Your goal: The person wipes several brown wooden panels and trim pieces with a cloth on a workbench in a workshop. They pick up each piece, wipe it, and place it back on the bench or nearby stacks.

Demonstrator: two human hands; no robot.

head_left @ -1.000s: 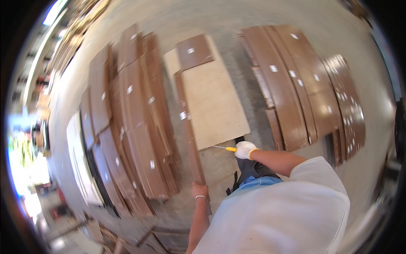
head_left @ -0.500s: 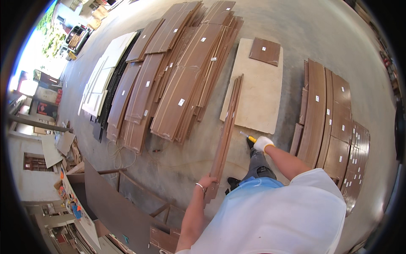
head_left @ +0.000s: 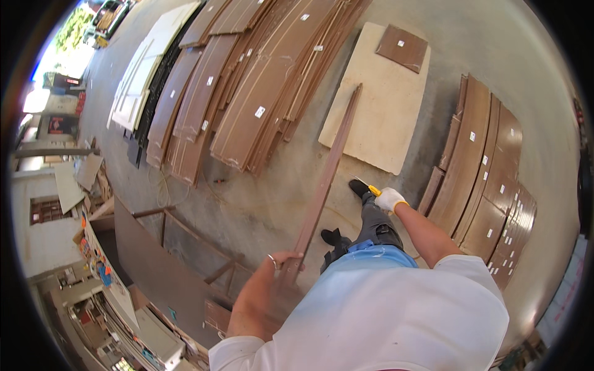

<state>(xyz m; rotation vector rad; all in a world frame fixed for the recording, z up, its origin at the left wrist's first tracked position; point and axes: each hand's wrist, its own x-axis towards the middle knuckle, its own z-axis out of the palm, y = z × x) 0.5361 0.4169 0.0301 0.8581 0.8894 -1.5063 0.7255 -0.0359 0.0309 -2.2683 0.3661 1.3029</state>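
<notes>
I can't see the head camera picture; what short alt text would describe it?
Seen from above, a person's left hand holds one end of a long brown strip, while the gloved right hand holds a yellow-handled tool. Stacks of brown panels lie on the concrete floor.

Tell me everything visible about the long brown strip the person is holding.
The long brown strip is narrow, flat and straight, seemingly wood or laminate board. The left hand grips its near end; its far end reaches over the pale board on the concrete floor. The gloved right hand, holding a yellow tool, stays apart from it.
</notes>
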